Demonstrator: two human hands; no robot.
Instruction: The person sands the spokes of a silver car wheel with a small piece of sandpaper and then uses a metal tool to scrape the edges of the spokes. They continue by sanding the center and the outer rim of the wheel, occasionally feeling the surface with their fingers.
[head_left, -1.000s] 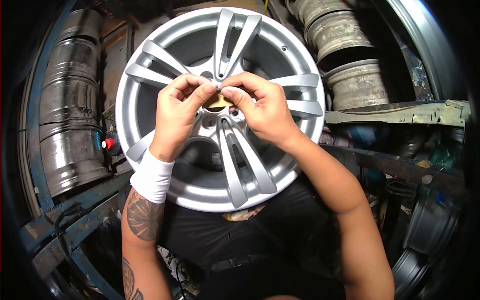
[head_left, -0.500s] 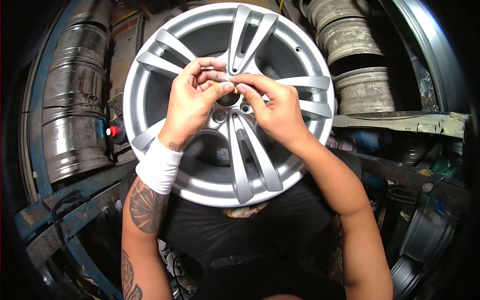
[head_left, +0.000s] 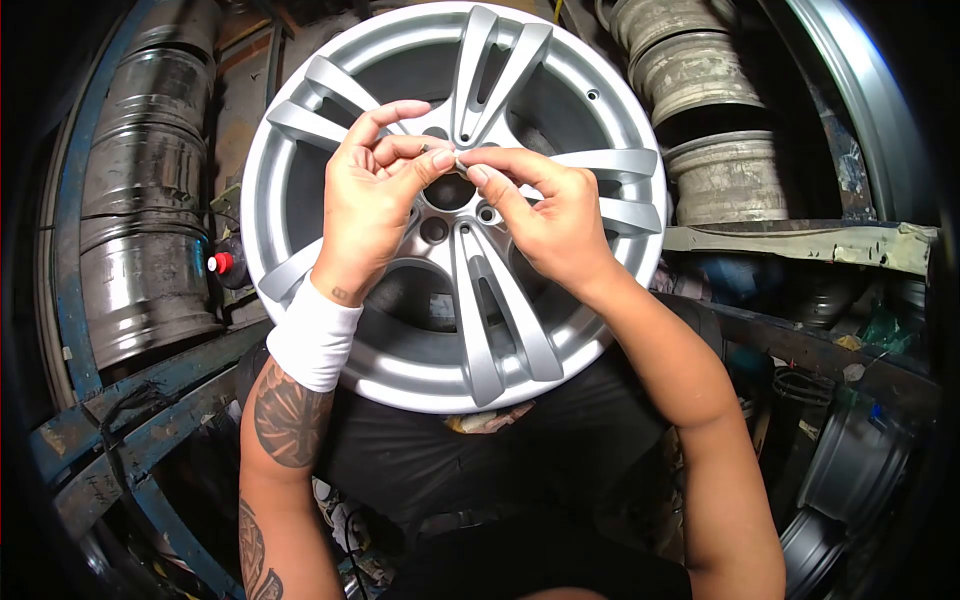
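A silver alloy wheel rim (head_left: pixel 481 350) with paired spokes lies face up in front of my body. Over its centre bore, my left hand (head_left: pixel 362 205) pinches one end of a small thin greyish piece (head_left: pixel 459 164) between thumb and index finger, the other fingers loosely curled. From the other side my right hand (head_left: pixel 555 212) grips the same piece between thumb and index finger. Most of it is hidden by the fingertips, so its kind cannot be made out. A white wristband (head_left: pixel 316 335) sits on my left wrist.
Metal rims (head_left: pixel 150 280) are stacked on a blue frame at the left, near a red-capped bottle (head_left: pixel 220 263). More worn rims (head_left: pixel 728 180) stand at the right above a pale beam (head_left: pixel 800 246). Further rims (head_left: pixel 855 470) lie at lower right.
My left hand has shifted slightly left, its index finger lifted higher. The small piece has turned between the fingertips; its yellowish side showed earlier and now a greyish one does.
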